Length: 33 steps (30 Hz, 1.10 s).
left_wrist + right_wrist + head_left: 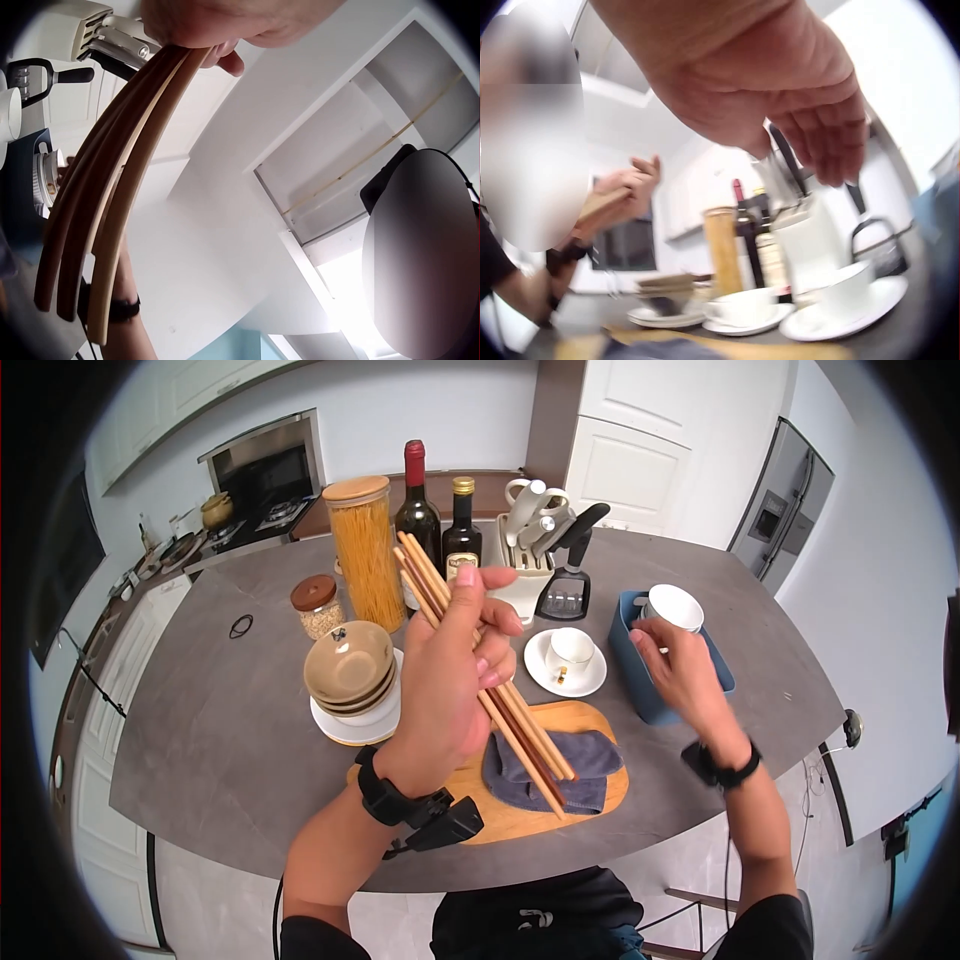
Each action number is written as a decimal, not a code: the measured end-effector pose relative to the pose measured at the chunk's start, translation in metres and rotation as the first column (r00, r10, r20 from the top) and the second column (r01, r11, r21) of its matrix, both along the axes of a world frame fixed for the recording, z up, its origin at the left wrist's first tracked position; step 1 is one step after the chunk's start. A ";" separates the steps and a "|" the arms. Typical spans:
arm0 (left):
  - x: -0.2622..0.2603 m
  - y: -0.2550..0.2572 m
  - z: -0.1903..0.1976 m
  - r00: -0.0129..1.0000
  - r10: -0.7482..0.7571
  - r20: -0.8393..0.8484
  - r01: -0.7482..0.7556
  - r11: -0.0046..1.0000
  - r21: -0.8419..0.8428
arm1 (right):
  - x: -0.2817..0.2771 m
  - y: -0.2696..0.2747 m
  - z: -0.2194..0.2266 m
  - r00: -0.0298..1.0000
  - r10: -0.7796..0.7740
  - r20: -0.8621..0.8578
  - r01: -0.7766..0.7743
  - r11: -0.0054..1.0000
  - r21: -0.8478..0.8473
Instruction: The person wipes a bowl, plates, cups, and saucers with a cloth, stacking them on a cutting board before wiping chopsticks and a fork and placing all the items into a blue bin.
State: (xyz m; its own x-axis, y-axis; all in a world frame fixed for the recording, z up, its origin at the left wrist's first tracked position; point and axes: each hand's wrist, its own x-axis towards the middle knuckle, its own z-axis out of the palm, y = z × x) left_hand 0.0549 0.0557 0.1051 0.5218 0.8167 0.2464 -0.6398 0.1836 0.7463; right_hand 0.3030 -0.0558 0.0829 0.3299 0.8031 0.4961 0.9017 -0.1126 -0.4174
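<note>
My left hand [447, 675] grips a bundle of several wooden chopsticks [522, 732], light and dark, raised slantwise over the wooden board [460, 825]. In the left wrist view the chopsticks [139, 142] stick out below the fist. My right hand [685, 675] hangs over the blue bin [643, 695], close to a white bowl [675, 606] in it. Its fingers [821, 142] droop loosely in the right wrist view, with nothing seen between them. A folded grey cloth [590, 755] lies on the board under the chopsticks.
A white cup [568, 650] stands on a saucer [597, 678] left of the bin. Stacked brown bowls [350, 660] sit on white plates at left. Behind are a pasta jar [365, 555], an oat jar [318, 610], two bottles [415, 515] and a knife block [520, 592].
</note>
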 end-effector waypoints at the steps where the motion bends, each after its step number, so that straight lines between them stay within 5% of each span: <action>1: -0.001 0.001 0.000 0.999 0.029 0.019 -0.029 1.000 -0.005 | -0.027 -0.007 -0.009 0.914 0.180 -0.364 -0.138 0.981 0.137; 3: -0.001 0.004 -0.001 0.997 0.070 0.044 -0.070 0.998 -0.003 | -0.080 -0.026 -0.030 0.389 0.414 -0.823 -0.242 0.908 0.343; 4: 0.000 0.004 -0.001 0.992 0.108 0.072 -0.109 0.994 0.003 | -0.104 -0.033 -0.037 0.059 0.414 -0.909 -0.260 0.885 0.386; 6: 0.003 0.000 -0.001 0.989 0.132 0.060 -0.134 0.991 0.019 | -0.139 -0.033 -0.042 -0.334 0.326 -0.884 -0.202 0.892 0.405; 9: 0.008 -0.007 -0.005 0.986 0.160 0.053 -0.161 0.986 0.031 | -0.152 -0.016 -0.037 -0.368 0.347 -0.863 -0.038 0.921 0.387; 14: 0.007 -0.010 -0.007 0.988 0.151 0.024 -0.152 0.987 0.054 | -0.139 -0.019 -0.052 -0.125 0.334 -0.934 -0.261 0.897 0.356; 16: 0.007 -0.011 -0.009 0.990 0.144 0.012 -0.144 0.988 0.051 | -0.133 -0.025 -0.044 0.415 0.444 -0.794 -0.511 0.836 0.201; 18: 0.012 -0.016 -0.013 0.999 0.028 -0.015 -0.028 1.000 -0.007 | -0.136 -0.032 -0.032 0.315 0.373 -0.873 -0.483 0.855 0.191; 20: 0.015 -0.015 -0.015 0.999 0.012 -0.047 -0.011 1.000 0.023 | -0.135 -0.034 -0.040 0.432 0.400 -0.809 -0.534 0.836 0.128; 23: 0.003 -0.004 -0.004 0.982 -0.095 0.161 0.125 0.975 -0.183 | -0.134 -0.044 -0.049 0.485 0.350 -0.802 -0.531 0.846 0.048; 26: -0.005 0.016 -0.013 0.931 -0.255 0.262 0.302 0.940 -0.159 | -0.132 -0.050 -0.048 0.552 0.334 -0.764 -0.537 0.844 -0.019; 33: -0.004 0.016 -0.024 0.879 -0.397 0.263 0.435 0.894 -0.103 | -0.132 -0.058 -0.022 0.671 0.301 -0.678 -0.515 0.847 -0.133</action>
